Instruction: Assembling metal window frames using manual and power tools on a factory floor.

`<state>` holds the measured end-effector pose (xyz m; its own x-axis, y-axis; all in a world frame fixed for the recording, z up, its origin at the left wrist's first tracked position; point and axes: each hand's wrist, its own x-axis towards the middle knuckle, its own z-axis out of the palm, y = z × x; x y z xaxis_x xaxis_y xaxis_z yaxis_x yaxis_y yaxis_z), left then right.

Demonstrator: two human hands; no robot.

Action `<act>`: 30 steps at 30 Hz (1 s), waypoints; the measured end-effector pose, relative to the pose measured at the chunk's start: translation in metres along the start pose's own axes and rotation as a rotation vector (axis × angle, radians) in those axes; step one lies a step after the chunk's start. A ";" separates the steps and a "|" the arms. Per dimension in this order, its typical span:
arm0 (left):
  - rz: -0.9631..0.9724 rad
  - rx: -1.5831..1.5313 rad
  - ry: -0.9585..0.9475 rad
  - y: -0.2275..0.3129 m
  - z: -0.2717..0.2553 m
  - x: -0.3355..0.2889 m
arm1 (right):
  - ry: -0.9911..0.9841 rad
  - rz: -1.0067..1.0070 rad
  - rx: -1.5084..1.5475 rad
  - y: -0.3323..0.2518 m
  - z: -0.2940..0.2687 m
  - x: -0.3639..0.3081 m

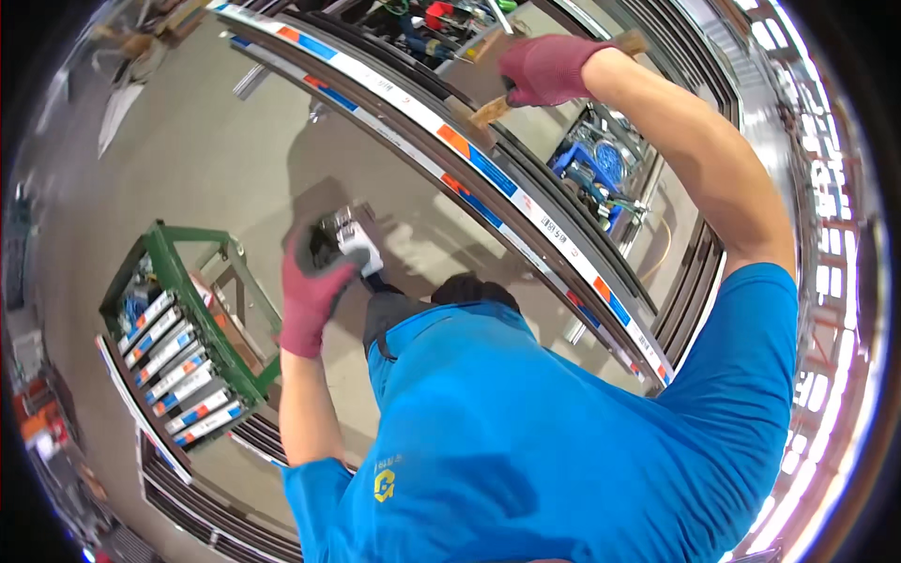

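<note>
My left hand (314, 291), in a maroon glove with a dark palm, is at the left over the floor. Its fingers and thumb curl around a white-and-grey object (358, 242) whose kind I cannot make out. Farther right, my right hand (554, 70), in a matching glove, is closed on a wooden stick (490, 112). The stick's other end shows beyond the wrist. It crosses above long dark frame profiles (526, 174), which have white, orange and blue film along their edges and run from upper left to lower right.
A green metal rack (174, 272) at the left carries several film-covered profiles (178, 366). A blue bin (587, 174) with fittings lies beyond the long profiles. Assorted tools (422, 33) are at the top. More dark profiles (690, 291) stretch along the right.
</note>
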<state>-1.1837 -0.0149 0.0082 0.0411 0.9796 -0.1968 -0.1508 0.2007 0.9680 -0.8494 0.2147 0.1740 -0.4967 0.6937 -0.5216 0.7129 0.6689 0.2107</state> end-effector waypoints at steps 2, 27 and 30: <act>0.051 0.005 -0.115 0.035 -0.002 0.054 | 0.082 0.036 0.027 0.011 0.003 -0.007; -0.101 1.202 -1.256 0.010 0.192 0.304 | 0.017 0.804 1.956 0.054 0.277 -0.079; -0.119 1.201 -1.261 0.011 0.197 0.306 | 0.060 0.615 1.993 0.028 0.299 -0.070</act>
<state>-0.9786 0.2854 -0.0108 0.7624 0.2366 -0.6023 0.6386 -0.4256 0.6411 -0.6471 0.1047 -0.0309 -0.0240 0.6960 -0.7176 0.1739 -0.7040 -0.6886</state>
